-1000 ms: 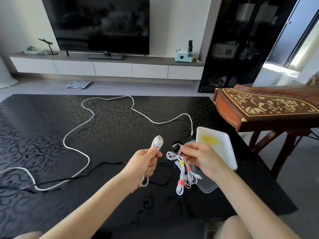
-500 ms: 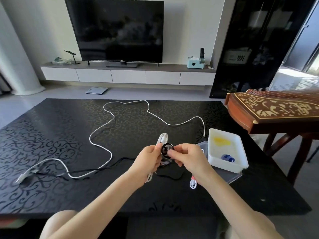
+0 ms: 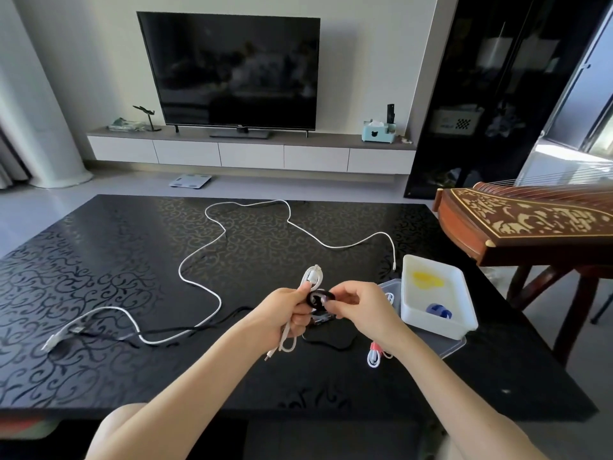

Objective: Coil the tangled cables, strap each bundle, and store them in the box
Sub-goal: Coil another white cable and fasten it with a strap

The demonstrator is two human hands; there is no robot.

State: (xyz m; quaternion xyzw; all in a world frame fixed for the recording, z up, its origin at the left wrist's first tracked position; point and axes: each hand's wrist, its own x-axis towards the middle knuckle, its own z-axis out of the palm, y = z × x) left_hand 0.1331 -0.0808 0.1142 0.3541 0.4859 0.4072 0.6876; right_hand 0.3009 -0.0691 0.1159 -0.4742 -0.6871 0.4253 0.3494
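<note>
Left hand (image 3: 292, 313): clenched round a folded white cable bundle (image 3: 310, 280), held above the table's near middle.
Right hand (image 3: 356, 305): pinched a black strap (image 3: 320, 298) against that bundle.
Step in hand: strapping, judged from the strap meeting the coil.
Next move: would call for closing the strap snugly round the loops without letting them spring apart.
Loose cables on table (image 3: 99, 260): two, one long white cable (image 3: 212, 290), one black cable (image 3: 185, 332).
Strapped bundle: one, red-tied (image 3: 374, 351), near edge.
Box (image 3: 434, 293): one, white, right of hands, holding one blue strap (image 3: 438, 310); contents otherwise unclear.
</note>
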